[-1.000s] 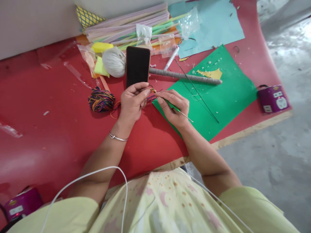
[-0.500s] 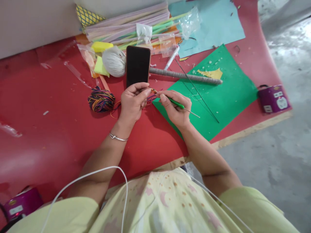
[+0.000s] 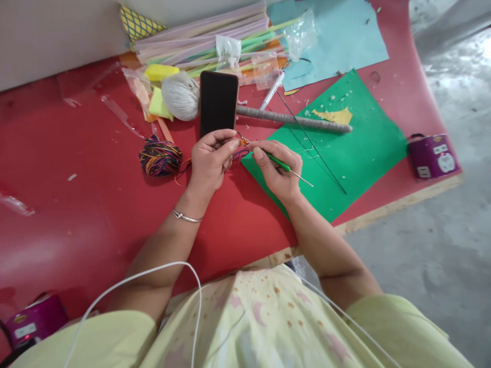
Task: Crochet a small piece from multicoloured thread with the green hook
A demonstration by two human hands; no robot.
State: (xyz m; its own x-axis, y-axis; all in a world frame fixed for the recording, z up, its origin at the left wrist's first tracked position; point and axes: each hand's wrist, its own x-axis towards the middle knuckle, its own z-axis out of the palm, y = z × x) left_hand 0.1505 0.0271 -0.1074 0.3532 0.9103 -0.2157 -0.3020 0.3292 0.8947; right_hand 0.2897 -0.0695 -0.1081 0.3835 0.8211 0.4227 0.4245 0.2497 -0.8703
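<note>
My left hand [image 3: 211,158] pinches a small piece of multicoloured yarn work [image 3: 243,142] between thumb and fingers. A crochet hook with a green handle [image 3: 279,162] lies in my right hand [image 3: 279,168], its thumb and fingers closed around it. The hook's near end is at the yarn work; its thin metal back end sticks out to the right. Left of my left hand rests a ball of dark variegated yarn [image 3: 160,156], with a strand running toward that hand. A black phone [image 3: 218,102] stands just beyond my left fingers.
Beyond the phone are a white yarn ball [image 3: 180,96], a grey wrapped stick [image 3: 291,119] and pale pipe cleaners [image 3: 207,30]. A green sheet [image 3: 345,153] with a thin dark rod [image 3: 314,148] lies at right, near a purple box [image 3: 433,156]. A white cable [image 3: 153,269] crosses my left arm.
Both hands keep nearly the same place. The orange part of the yarn work shows a little more between my fingertips, and the hook has tilted very slightly.
</note>
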